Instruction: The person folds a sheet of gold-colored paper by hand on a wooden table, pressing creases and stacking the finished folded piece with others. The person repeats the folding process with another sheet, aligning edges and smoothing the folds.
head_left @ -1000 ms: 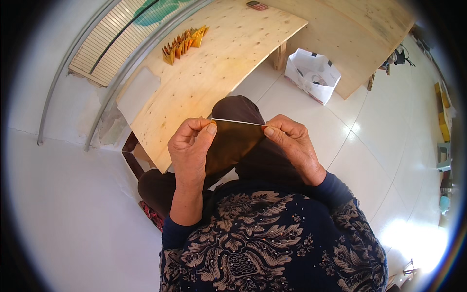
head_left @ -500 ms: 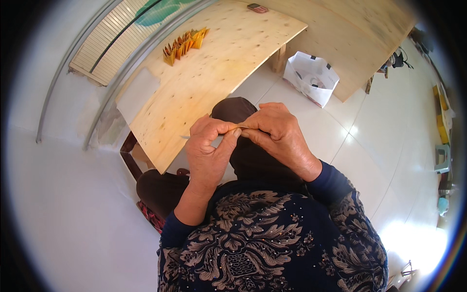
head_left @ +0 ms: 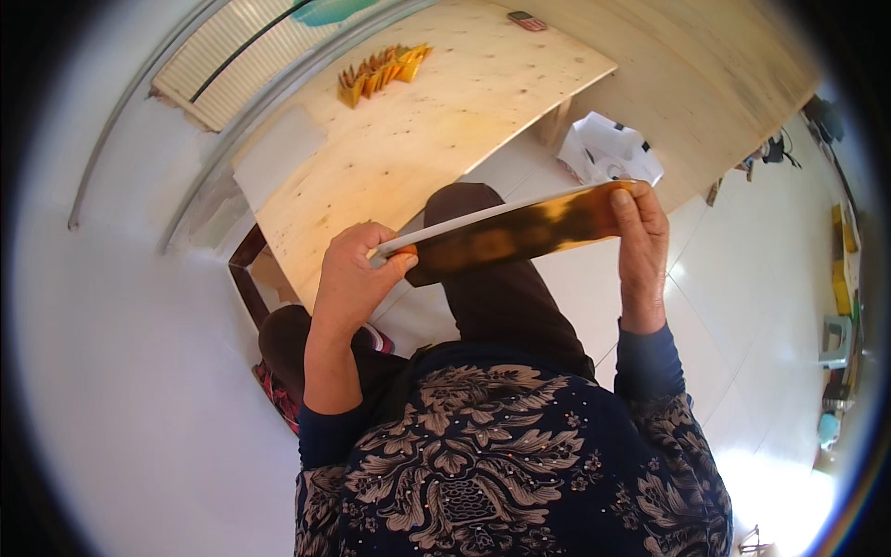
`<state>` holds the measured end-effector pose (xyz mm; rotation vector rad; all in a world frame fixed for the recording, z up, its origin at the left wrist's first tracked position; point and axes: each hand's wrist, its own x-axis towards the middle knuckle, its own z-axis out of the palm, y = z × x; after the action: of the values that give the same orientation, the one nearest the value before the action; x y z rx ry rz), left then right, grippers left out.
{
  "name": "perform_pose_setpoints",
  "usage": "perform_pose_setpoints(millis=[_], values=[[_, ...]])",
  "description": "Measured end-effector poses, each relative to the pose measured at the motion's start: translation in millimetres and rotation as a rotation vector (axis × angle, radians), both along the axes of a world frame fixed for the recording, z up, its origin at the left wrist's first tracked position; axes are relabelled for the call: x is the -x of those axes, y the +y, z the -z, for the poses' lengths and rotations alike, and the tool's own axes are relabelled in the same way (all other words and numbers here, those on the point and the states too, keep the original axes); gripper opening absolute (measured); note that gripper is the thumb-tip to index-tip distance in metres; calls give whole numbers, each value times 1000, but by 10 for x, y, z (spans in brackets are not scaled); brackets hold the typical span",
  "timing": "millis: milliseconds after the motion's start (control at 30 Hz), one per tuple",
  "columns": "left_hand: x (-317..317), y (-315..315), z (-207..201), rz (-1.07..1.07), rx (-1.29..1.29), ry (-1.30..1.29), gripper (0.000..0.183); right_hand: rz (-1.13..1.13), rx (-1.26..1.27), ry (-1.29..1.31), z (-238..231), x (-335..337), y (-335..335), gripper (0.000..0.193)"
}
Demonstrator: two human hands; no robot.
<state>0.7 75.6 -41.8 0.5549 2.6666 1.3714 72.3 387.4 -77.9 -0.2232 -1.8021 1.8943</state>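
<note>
A strip of shiny gold foil paper [head_left: 515, 237] with a pale edge along its top stretches between my two hands, above my knee. My left hand [head_left: 351, 278] pinches its left end between thumb and fingers. At the other, higher end my right hand [head_left: 642, 243] grips the upper corner with the thumb on the gold face. Several folded gold paper pieces [head_left: 382, 71] stand in a row on the wooden table [head_left: 445, 121], beyond my hands.
A red and dark mobile phone [head_left: 527, 20] lies at the table's far end. On the tiled floor, a white bag [head_left: 594, 148] stands beside a leaning plywood board [head_left: 696, 102], partly behind the gold paper. A pale stool [head_left: 835, 341] is at the far right.
My hands were close together, pinching a small bit of paper. They have moved apart, the right one outward and up, and the gold foil paper now spans between them.
</note>
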Motion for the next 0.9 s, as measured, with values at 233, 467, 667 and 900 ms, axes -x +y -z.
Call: perform_pose_setpoints(millis=[233, 467, 667, 900], values=[[2, -62, 73, -98, -722, -162, 13, 13, 79, 124, 126, 70, 7, 17], [1, -47, 37, -162, -714, -122, 15, -39, 205, 100, 185, 109, 3, 13], [-48, -74, -63, -179, -674, -178, 13, -44, 216, 107, 220, 118, 12, 16], [-131, -38, -86, -110, -759, -202, 11, -57, 200, 141, 270, 80, 3, 18]])
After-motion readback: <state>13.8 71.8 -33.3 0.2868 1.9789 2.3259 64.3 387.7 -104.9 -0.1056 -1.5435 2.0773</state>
